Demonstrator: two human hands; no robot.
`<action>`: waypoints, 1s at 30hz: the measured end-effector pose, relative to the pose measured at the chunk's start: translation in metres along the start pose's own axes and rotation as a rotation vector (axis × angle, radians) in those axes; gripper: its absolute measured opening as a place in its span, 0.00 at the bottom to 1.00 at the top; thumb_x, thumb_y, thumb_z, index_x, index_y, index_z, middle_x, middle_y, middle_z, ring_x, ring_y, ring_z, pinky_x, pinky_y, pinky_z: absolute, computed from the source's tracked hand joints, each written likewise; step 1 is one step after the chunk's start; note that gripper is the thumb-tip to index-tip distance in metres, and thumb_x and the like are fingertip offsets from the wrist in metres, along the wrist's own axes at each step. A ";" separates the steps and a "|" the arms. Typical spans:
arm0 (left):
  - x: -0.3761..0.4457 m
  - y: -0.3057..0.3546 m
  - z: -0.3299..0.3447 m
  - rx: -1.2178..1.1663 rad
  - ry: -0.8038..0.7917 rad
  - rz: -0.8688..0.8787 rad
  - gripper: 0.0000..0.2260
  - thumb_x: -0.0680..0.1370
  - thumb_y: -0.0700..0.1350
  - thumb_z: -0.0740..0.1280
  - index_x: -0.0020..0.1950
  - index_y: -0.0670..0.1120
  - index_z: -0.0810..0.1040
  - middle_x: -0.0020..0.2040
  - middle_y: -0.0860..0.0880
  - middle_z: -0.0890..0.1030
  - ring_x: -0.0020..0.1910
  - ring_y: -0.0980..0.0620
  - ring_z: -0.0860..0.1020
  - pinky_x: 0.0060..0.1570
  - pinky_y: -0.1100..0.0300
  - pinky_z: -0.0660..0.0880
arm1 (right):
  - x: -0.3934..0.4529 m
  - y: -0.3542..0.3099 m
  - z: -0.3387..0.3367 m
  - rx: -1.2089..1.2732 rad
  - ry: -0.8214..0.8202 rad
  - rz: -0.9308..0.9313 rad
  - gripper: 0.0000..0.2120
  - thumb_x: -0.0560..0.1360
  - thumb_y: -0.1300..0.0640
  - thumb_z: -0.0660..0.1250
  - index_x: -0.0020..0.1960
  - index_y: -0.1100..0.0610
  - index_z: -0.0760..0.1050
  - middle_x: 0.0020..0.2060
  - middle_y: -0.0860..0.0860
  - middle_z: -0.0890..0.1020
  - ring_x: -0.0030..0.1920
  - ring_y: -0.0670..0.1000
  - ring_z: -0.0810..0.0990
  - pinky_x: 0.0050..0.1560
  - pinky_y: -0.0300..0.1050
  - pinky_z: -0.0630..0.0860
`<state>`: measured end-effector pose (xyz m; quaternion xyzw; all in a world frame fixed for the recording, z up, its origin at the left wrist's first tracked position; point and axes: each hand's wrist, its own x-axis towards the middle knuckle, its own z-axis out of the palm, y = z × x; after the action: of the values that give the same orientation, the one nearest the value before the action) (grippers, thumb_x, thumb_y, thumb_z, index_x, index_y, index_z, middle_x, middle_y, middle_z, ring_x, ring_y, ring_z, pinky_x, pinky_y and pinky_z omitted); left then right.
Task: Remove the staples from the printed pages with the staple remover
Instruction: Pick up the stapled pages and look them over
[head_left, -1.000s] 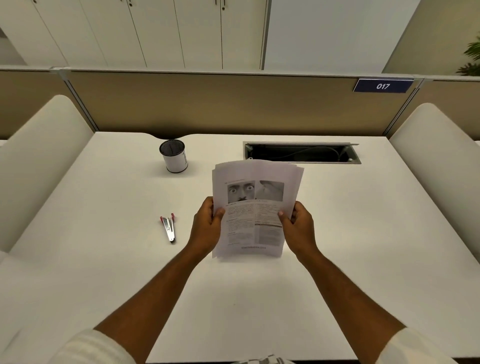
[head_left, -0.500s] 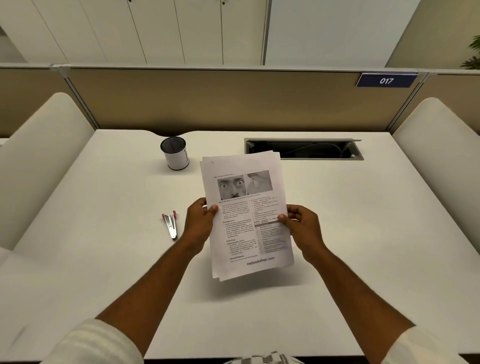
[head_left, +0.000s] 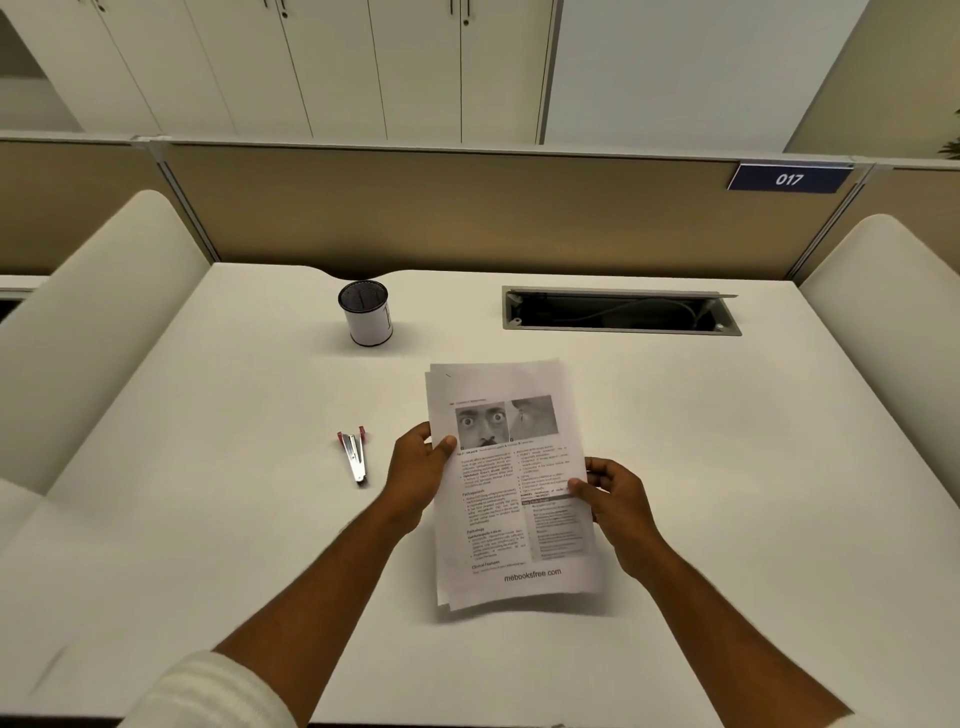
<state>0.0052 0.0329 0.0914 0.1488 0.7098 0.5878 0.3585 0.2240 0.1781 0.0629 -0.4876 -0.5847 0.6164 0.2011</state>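
A stack of printed pages (head_left: 511, 483) with text and two grey photos is held just above the white desk (head_left: 727, 493), nearly flat. My left hand (head_left: 418, 475) grips its left edge, thumb on top. My right hand (head_left: 613, 499) pinches the right edge. A small mark shows at the top left corner of the pages; I cannot tell if it is a staple. The staple remover (head_left: 355, 453), metal with red grips, lies on the desk to the left of my left hand, untouched.
A white cup with a dark mesh inside (head_left: 365, 313) stands at the back left of the desk. An open cable slot (head_left: 618, 310) is at the back right. Padded dividers (head_left: 88, 332) flank both sides, a beige partition (head_left: 467, 208) behind.
The pages have tilted from upright to nearly flat and come lower and closer to me. Both hands kept their grip. The staple remover has not moved.
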 end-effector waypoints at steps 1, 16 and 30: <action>-0.001 -0.002 0.001 0.023 0.019 -0.009 0.11 0.82 0.43 0.65 0.65 0.46 0.77 0.54 0.46 0.85 0.48 0.47 0.85 0.46 0.52 0.83 | -0.001 0.000 0.002 -0.039 0.018 -0.016 0.17 0.77 0.60 0.73 0.64 0.53 0.76 0.55 0.50 0.83 0.55 0.53 0.84 0.55 0.51 0.82; -0.037 0.015 0.036 0.269 -0.386 0.334 0.14 0.79 0.50 0.70 0.65 0.54 0.80 0.63 0.59 0.81 0.65 0.60 0.77 0.64 0.55 0.76 | -0.017 -0.063 0.062 -0.156 -0.071 -0.317 0.16 0.81 0.45 0.65 0.68 0.46 0.73 0.56 0.41 0.81 0.57 0.45 0.81 0.55 0.41 0.79; -0.007 0.077 -0.003 0.734 -0.103 0.434 0.10 0.77 0.54 0.71 0.56 0.52 0.80 0.50 0.56 0.82 0.51 0.53 0.81 0.42 0.63 0.73 | -0.017 -0.090 0.017 -0.179 -0.387 -0.253 0.14 0.76 0.47 0.73 0.58 0.53 0.81 0.49 0.50 0.88 0.46 0.55 0.88 0.51 0.54 0.85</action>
<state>-0.0083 0.0466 0.1663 0.4417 0.8053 0.3497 0.1845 0.1878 0.1766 0.1488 -0.2992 -0.7211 0.6139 0.1169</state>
